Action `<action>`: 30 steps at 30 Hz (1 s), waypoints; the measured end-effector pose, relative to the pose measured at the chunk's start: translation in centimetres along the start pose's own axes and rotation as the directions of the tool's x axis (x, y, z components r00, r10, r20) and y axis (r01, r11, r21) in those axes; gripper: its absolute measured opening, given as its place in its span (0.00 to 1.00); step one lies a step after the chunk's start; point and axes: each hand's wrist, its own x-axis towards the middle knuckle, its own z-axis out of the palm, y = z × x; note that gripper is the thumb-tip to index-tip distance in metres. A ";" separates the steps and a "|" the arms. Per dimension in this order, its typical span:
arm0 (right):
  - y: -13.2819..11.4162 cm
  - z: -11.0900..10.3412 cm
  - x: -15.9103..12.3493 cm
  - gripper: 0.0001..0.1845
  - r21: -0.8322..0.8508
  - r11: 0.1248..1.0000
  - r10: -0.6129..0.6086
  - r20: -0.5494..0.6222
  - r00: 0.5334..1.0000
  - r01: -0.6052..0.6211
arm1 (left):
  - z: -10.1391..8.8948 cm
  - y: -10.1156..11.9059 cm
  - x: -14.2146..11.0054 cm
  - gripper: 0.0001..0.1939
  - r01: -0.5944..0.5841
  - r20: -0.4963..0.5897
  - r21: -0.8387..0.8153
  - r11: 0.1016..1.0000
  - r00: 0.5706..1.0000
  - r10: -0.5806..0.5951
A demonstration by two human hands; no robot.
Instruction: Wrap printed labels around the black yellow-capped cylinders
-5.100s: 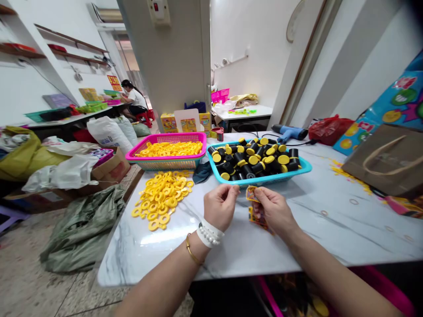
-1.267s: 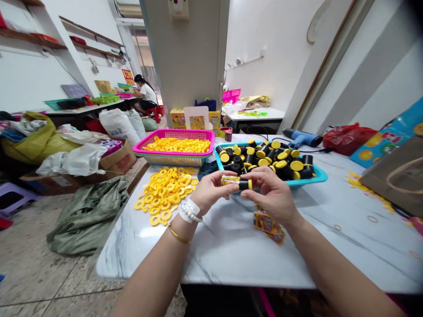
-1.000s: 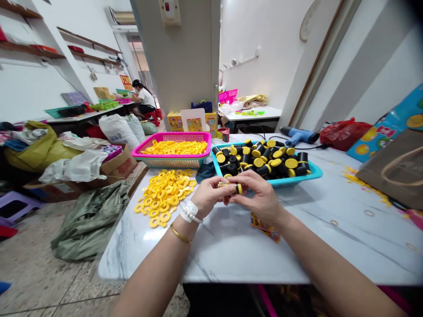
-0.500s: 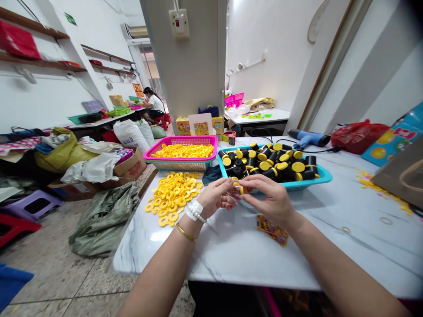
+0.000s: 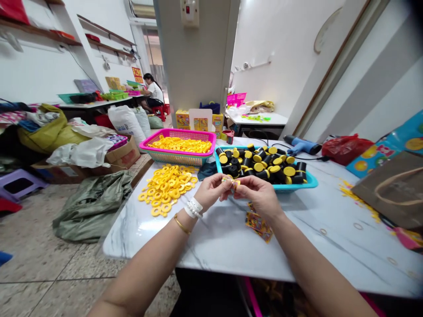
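In the head view, my left hand (image 5: 209,192) and my right hand (image 5: 261,194) meet over the marble-look table (image 5: 211,242). Both pinch a small black cylinder with a yellow cap and a printed sleeve (image 5: 235,182), mostly hidden by the fingers. Below my right wrist, several printed yellow-and-red sleeves (image 5: 259,225) lie flat. Just behind the hands, a blue basket (image 5: 310,181) holds many black cylinders with yellow caps (image 5: 261,166). Left of my left hand spreads a loose pile of yellow plastic rings (image 5: 170,187).
A pink basket (image 5: 144,145) of yellow ring pieces stands at the back left. Behind the blue basket lie a blue heat gun (image 5: 302,145) and a red bag (image 5: 346,149). A brown paper bag (image 5: 390,185) stands at right. Another person (image 5: 154,91) sits far off.
About five seconds ago my hands were apart, the right holding a printed sleeve. Later the sleeve sat on a black cylinder between both hands; now the fingers cover most of it.
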 end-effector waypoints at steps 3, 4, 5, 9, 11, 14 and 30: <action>-0.3 -0.6 0.2 0.24 0.036 0.999 -0.016 0.145 0.989 0.011 | 0.3 -0.3 -0.2 0.28 0.143 -0.004 -0.044 0.989 0.990 -0.143; -0.3 -0.8 0.2 0.22 0.034 0.999 -0.044 0.169 0.985 0.039 | 0.4 -0.4 -0.2 0.29 0.185 -0.004 -0.068 0.980 0.983 -0.185; -0.2 -0.8 0.1 0.18 0.038 0.997 -0.077 0.174 0.982 0.072 | 0.5 -0.4 -0.3 0.30 0.220 0.014 -0.107 0.970 0.975 -0.220; 0.2 -0.8 -0.3 0.09 0.125 0.982 -0.157 0.101 0.982 0.144 | 0.4 -0.3 -0.4 0.31 0.292 0.180 -0.241 0.926 0.951 -0.253; 0.3 -0.9 -0.4 0.09 0.143 0.981 -0.144 0.084 0.986 0.131 | 0.3 -0.4 -0.4 0.28 0.274 0.157 -0.191 0.943 0.956 -0.246; 0.3 -1.0 -0.5 0.11 0.070 0.993 -0.105 0.136 0.985 0.097 | 0.4 -0.8 -0.3 0.27 0.229 0.052 -0.172 0.958 0.973 -0.223; 0.0 -0.8 -1.0 0.05 -0.113 0.914 -0.370 0.161 0.915 0.390 | 0.9 -0.6 -0.5 0.29 0.376 0.236 -0.352 0.857 0.922 -0.307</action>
